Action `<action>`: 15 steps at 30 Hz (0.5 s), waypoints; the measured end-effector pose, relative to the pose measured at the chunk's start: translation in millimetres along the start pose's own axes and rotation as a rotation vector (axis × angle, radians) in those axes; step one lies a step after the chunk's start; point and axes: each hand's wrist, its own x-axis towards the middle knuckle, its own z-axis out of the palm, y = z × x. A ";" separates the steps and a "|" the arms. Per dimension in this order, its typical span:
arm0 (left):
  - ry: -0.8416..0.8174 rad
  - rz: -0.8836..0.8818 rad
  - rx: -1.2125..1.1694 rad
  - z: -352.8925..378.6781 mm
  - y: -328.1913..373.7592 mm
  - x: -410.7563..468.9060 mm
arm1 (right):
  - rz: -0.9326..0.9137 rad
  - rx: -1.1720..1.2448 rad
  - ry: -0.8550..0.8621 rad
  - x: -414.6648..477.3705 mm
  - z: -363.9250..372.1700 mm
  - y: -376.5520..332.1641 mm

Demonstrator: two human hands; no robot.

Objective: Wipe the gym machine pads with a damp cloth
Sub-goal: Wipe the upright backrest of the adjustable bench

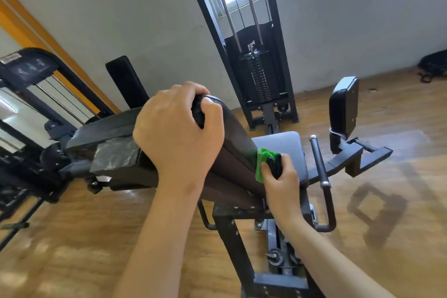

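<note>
Two hands work on one pad [233, 135]. The green cloth [260, 163] sits bunched in the right hand [284, 179], held against the pad's far side low down, just beside the grey seat [284, 143]. The right hand's fingers curl round the cloth, its forearm reaching up from the lower right. The left hand [174, 133] grips the pad's top end, fingers hooked over it, wrist bent, forearm rising from below. Count: one cloth, one seat, one leg pad [344, 104] standing well to the right, one weight stack [257, 77] by the wall.
</note>
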 end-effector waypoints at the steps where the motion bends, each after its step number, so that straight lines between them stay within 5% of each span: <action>1: -0.003 -0.003 0.001 0.0 0.2 -0.2 | 0.030 -0.013 -0.001 -0.2 -1.5 7.3; 6: 0.022 -0.017 0.011 1.2 3.3 -2.3 | 0.031 0.061 -0.030 0.6 -2.2 -10.8; 15: 0.072 -0.074 -0.047 4.3 8.9 -1.0 | -0.254 0.175 -0.256 8.4 -8.9 -73.6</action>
